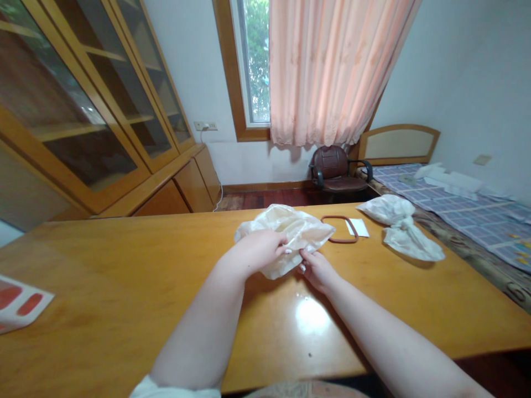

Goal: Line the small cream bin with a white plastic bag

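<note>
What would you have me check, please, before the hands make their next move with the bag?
1. Right hand holds the edge of the bag: ok, thumb and fingers are at its near right edge.
2. Left hand is at the bag: ok; how firmly it grips, cannot tell.
3. Bag has nothing inside: cannot tell, folds hide it.
4. Bag stands clear of the frame: not ok, its right corner overlaps the frame in this view.
5. Second bag is apart from both hands: ok.

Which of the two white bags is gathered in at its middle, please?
The far-right bag, lying on the table, narrows sharply halfway along; the other bag, held by the left hand and right hand, spreads out broadly.
</note>
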`<state>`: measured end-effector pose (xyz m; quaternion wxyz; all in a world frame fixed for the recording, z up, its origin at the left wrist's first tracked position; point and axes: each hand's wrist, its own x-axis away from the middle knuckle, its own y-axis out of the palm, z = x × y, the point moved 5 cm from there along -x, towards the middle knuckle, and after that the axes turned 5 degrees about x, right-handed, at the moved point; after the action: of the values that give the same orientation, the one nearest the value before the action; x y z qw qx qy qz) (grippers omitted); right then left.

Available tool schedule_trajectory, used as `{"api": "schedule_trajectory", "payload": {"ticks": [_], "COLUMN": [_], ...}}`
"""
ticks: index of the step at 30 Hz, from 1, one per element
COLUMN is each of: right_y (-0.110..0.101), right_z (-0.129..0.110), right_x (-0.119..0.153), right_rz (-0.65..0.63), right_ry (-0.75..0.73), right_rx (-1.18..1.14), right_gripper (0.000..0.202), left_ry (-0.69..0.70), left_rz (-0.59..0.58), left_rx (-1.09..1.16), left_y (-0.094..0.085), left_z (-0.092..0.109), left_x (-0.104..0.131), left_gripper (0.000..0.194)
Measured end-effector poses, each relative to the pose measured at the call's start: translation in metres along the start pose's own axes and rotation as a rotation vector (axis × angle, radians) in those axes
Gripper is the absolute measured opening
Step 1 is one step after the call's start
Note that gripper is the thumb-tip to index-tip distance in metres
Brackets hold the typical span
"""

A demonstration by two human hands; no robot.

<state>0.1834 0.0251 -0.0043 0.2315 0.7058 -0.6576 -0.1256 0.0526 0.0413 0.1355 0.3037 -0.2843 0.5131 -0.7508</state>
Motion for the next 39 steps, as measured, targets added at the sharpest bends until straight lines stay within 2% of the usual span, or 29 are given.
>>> {"api": "schedule_trajectory", "payload": {"ticks": [5, 9, 15, 17, 20, 23, 25, 28, 30, 34, 36, 39], "right_y": [-0.006, -0.007, 0.0, -0.002, -0.014, -0.03, -0.035, -0.033, -0.028, -0.02, -0.021, -0.026], "right_z": [0.003, 0.007, -0.001, -0.007, -0.016, -0.019, -0.018, -0.017, -0.017, -0.024, -0.025, -0.025], "right_x": [-0.002, -0.002, 0.002, 0.001, -0.005, -0.011, -0.013, -0.012, -0.009, -0.005, -0.005, -0.007], "right_rz": [0.026, 0.026, -0.046, -0.01, 0.124, 0.241, 0.263, 0.229, 0.181, 0.052, 0.036, 0.039], "right_ry": [0.013, 0.007, -0.053, -0.072, -0.093, -0.1, -0.086, -0.071, -0.084, -0.199, -0.215, -0.164], "right_rx": [-0.017, 0.014, 0.087, 0.052, -0.041, -0.099, -0.119, -0.137, -0.146, -0.267, -0.311, -0.302], "right_gripper": [0.039, 0.031, 0.04, 0.041, 0.041, 0.031, 0.028, 0.024, 0.022, 0.016, 0.022, 0.047], "left_ry": [-0.023, -0.009, 0.018, 0.027, 0.013, -0.02, -0.059, -0.081, -0.039, 0.044, 0.053, 0.053], "left_rz": [-0.045, -0.046, 0.056, 0.066, 0.07, 0.049, 0.026, 0.062, 0.127, 0.153, 0.128, 0.116], "left_rx": [0.008, 0.006, 0.039, 0.011, -0.023, -0.041, -0.044, -0.038, -0.019, -0.013, -0.033, -0.054], "left_y": [-0.002, -0.003, -0.003, -0.002, -0.002, -0.006, -0.009, -0.015, -0.017, -0.008, -0.001, 0.005], "left_z": [-0.001, 0.002, 0.004, 0.004, 0.0, -0.008, -0.014, -0.017, -0.012, 0.004, 0.007, 0.006], "left_x": [-0.001, -0.003, -0.004, -0.005, -0.006, 0.0, 0.006, 0.013, 0.012, 0.0, -0.007, -0.015], "left_gripper": [0.04, 0.049, 0.034, 0.028, 0.023, 0.02, 0.021, 0.029, 0.038, 0.031, 0.026, 0.023]}}
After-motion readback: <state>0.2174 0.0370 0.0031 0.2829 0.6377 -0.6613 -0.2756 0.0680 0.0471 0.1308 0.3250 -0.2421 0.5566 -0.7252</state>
